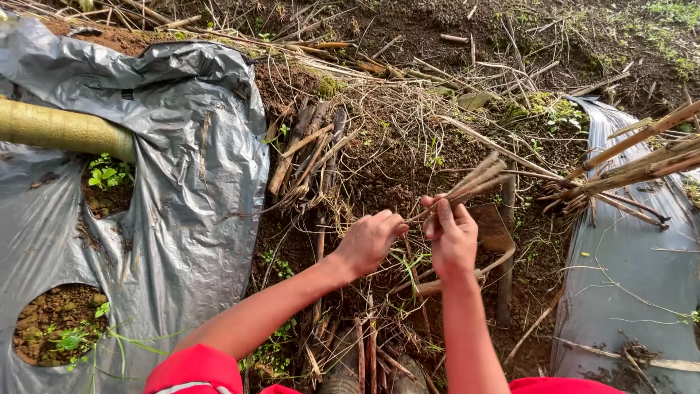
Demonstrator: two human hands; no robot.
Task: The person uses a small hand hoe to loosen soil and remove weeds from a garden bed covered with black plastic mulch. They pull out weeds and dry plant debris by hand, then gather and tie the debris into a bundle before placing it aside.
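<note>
Right hand (452,237) grip clamped on dry stalk bundle (477,179); left hand (370,241) pinches its base

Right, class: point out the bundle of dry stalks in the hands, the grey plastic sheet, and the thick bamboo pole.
bundle of dry stalks (477,179), head view, mid-bundle.
grey plastic sheet (193,190), head view, bare middle.
bamboo pole (62,130), head view, its side.

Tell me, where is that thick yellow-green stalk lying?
In the head view, the yellow-green stalk lies at the far left on the grey plastic sheet, well away from both hands.
</note>
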